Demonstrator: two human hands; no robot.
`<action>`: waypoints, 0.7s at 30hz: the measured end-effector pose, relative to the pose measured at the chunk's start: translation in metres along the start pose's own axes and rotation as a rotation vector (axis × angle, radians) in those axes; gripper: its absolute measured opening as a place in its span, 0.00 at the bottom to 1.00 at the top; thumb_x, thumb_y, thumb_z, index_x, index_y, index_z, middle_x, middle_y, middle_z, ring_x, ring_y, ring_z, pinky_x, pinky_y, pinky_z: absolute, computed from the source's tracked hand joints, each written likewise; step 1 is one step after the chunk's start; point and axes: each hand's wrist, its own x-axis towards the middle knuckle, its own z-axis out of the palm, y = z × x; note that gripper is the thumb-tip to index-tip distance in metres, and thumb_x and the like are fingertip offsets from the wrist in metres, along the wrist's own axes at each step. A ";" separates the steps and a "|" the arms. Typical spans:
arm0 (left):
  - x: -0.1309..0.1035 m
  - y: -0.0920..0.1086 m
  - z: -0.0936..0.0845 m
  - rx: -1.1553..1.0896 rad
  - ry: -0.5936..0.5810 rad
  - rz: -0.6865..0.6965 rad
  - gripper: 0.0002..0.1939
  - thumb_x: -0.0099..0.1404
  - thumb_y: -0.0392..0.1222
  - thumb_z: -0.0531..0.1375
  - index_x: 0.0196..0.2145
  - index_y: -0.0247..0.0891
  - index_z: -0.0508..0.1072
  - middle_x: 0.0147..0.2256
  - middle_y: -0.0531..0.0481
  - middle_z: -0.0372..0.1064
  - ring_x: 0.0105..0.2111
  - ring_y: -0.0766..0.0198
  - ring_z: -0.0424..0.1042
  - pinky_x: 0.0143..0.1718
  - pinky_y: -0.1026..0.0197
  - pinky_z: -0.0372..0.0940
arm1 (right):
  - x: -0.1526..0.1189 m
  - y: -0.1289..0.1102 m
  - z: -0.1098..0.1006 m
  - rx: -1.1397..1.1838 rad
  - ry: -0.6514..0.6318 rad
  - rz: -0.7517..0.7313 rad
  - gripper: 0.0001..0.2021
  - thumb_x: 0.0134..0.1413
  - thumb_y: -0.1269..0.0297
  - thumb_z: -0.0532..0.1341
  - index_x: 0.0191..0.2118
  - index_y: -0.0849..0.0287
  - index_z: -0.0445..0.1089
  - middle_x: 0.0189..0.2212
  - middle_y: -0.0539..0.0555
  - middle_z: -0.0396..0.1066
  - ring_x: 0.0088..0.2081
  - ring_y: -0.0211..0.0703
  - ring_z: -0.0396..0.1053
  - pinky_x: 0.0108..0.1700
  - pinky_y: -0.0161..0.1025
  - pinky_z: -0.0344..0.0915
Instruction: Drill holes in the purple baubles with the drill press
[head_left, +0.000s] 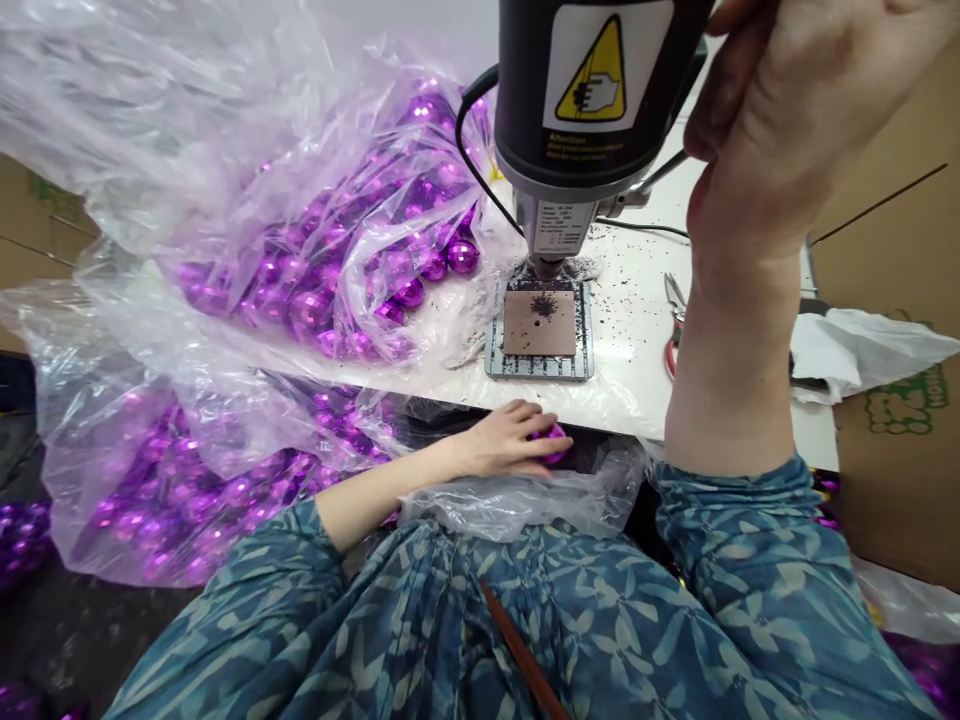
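Below the front edge of the table, my left hand (511,438) has its fingers wrapped over a shiny purple mirrored ball (553,443), which shows only in part. My right hand (750,110) is raised at the upper right, fingers curled against the side of a black bench drill (592,100); what it grips there is hidden. Under the drill head, a brown board (538,335) with a small hole lies on the grey slotted base (577,368). Dark shavings are scattered over the board and around it.
A clear plastic bag (352,190) full of purple balls lies left of the drill on the white table (630,350). Another bag of balls (195,480) hangs lower left. Red-handled pliers (670,345) and white crumpled plastic (862,350) are at right, near cardboard boxes (892,250).
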 end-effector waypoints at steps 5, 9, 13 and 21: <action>-0.001 -0.065 -0.034 0.075 0.312 -0.404 0.13 0.84 0.41 0.61 0.62 0.47 0.78 0.52 0.44 0.85 0.53 0.52 0.84 0.57 0.44 0.81 | -0.002 -0.004 0.004 -0.021 0.189 -0.073 0.21 0.66 0.66 0.48 0.19 0.52 0.52 0.15 0.45 0.48 0.23 0.21 0.66 0.33 0.27 0.60; 0.029 -0.175 -0.074 0.192 0.365 -0.867 0.13 0.78 0.37 0.63 0.57 0.41 0.80 0.56 0.36 0.81 0.60 0.38 0.81 0.68 0.30 0.73 | -0.002 0.001 0.005 0.050 0.167 -0.147 0.23 0.69 0.69 0.49 0.18 0.51 0.52 0.15 0.45 0.54 0.21 0.22 0.63 0.30 0.29 0.56; 0.053 -0.233 -0.084 0.286 0.146 -1.058 0.25 0.58 0.26 0.72 0.52 0.39 0.80 0.61 0.31 0.78 0.71 0.23 0.70 0.74 0.20 0.62 | -0.002 0.002 0.005 0.122 0.127 -0.189 0.24 0.69 0.71 0.52 0.18 0.54 0.56 0.14 0.43 0.60 0.19 0.20 0.59 0.29 0.29 0.52; 0.035 -0.184 -0.096 -0.111 0.444 -0.857 0.30 0.67 0.54 0.79 0.58 0.44 0.73 0.52 0.42 0.78 0.53 0.48 0.82 0.59 0.41 0.80 | -0.006 -0.010 0.006 0.086 0.114 -0.139 0.22 0.63 0.69 0.50 0.17 0.56 0.57 0.13 0.38 0.60 0.19 0.16 0.60 0.26 0.24 0.48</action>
